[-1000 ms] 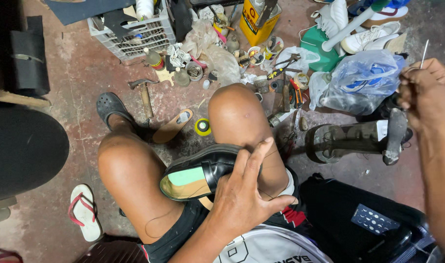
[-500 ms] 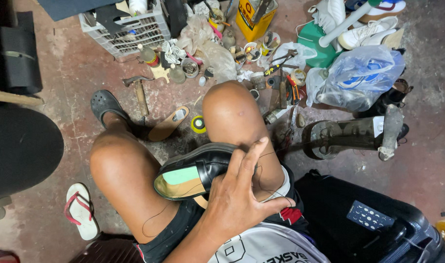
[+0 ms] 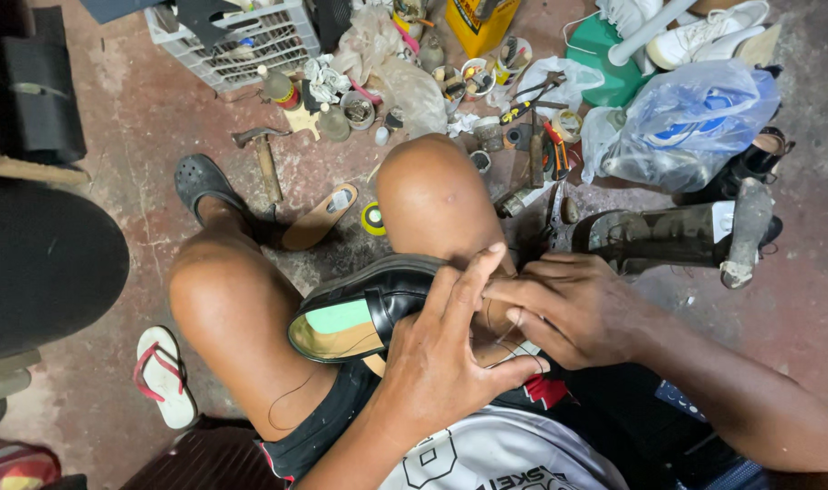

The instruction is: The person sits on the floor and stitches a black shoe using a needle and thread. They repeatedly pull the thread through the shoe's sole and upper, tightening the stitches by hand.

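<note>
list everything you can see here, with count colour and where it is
glossy black leather shoe: 1, black with green and tan insole, wedged between the knees
metal hammer with wooden handle: 1, grey and brown, floor beyond the left knee
tan shoe sole: 1, tan, floor beside the hammer
white slatted plastic crate: 1, white, top left
clear plastic bag: 1, bluish, top right
worn dark boot: 1, black and grey, floor right of the knee
white flip-flop with red strap: 1, lower left floor
left hand: 1, pressed on the shoe
right hand: 1, pinching thin thread at the shoe
</note>
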`<state>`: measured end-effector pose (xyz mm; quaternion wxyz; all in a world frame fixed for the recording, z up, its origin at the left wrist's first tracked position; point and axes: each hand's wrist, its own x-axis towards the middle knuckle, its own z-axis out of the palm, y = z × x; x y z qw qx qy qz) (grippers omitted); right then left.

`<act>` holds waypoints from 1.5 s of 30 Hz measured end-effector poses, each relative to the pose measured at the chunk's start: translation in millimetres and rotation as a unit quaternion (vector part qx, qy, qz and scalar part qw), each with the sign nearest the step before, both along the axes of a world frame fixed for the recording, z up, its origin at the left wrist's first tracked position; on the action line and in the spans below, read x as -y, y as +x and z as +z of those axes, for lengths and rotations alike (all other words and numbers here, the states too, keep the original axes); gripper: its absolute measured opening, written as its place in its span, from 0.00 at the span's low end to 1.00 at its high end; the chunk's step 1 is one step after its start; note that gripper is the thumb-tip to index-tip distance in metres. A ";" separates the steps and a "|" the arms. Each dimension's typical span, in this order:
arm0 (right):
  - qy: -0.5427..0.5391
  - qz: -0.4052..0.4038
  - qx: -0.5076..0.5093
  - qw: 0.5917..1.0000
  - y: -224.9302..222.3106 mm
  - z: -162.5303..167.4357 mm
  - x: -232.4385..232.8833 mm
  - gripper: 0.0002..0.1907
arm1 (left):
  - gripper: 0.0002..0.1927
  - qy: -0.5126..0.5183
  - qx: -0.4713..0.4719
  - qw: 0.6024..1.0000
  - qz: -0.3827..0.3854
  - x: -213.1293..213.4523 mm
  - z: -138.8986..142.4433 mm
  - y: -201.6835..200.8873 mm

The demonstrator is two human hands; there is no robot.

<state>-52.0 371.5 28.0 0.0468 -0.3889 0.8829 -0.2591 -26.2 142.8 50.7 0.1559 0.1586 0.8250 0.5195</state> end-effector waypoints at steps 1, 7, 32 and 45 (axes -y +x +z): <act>-0.056 -0.015 0.048 0.997 0.5 -0.2 0.6 0.19 | 0.55 0.011 0.030 0.999 -0.006 4.5 -1.2 1.8; -0.410 -0.178 0.326 0.833 9.7 -12.9 -33.7 0.28 | 0.23 0.128 -0.115 0.967 0.187 65.6 -11.5 21.3; -0.241 -0.312 0.211 0.894 22.7 -38.6 78.6 0.32 | 0.16 -0.228 -0.186 0.692 0.659 299.2 -143.3 138.3; -0.244 -0.311 0.235 0.888 21.3 -35.8 90.9 0.33 | 0.12 -0.088 -0.196 0.936 0.278 161.0 -67.8 55.3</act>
